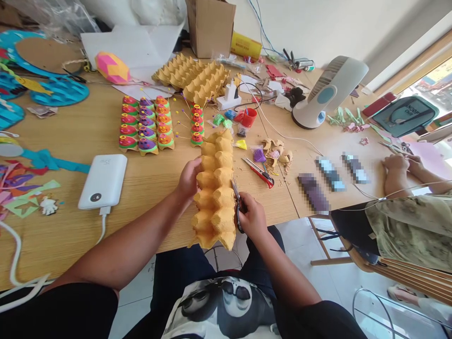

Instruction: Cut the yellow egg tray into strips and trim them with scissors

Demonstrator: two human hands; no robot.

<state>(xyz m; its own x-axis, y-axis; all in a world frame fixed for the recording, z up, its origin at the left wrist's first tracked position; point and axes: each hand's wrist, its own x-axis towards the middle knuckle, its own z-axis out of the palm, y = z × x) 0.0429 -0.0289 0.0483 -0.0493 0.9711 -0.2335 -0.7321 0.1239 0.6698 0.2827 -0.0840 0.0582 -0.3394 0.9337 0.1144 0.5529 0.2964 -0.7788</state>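
My left hand [190, 179] grips the left side of a long yellow egg carton piece [214, 188], held up over the table's front edge with its bumps facing me. In my right hand [252, 214] is a pair of scissors [238, 207] with dark handles. Its blades lie against the carton's right edge; whether they cut into it I cannot tell. Beyond the carton, painted egg carton strips [146, 125] stand in rows, red, purple and orange over green. Another painted strip [197, 125] stands just behind the carton's far end.
A red utility knife [259, 173] and torn carton scraps [277, 153] lie to the right. Further egg trays [192, 75] rest at the back. A white power bank [103, 181] is at left, a fan [330, 92] at right. A co-worker's hands [402, 165] rest at far right.
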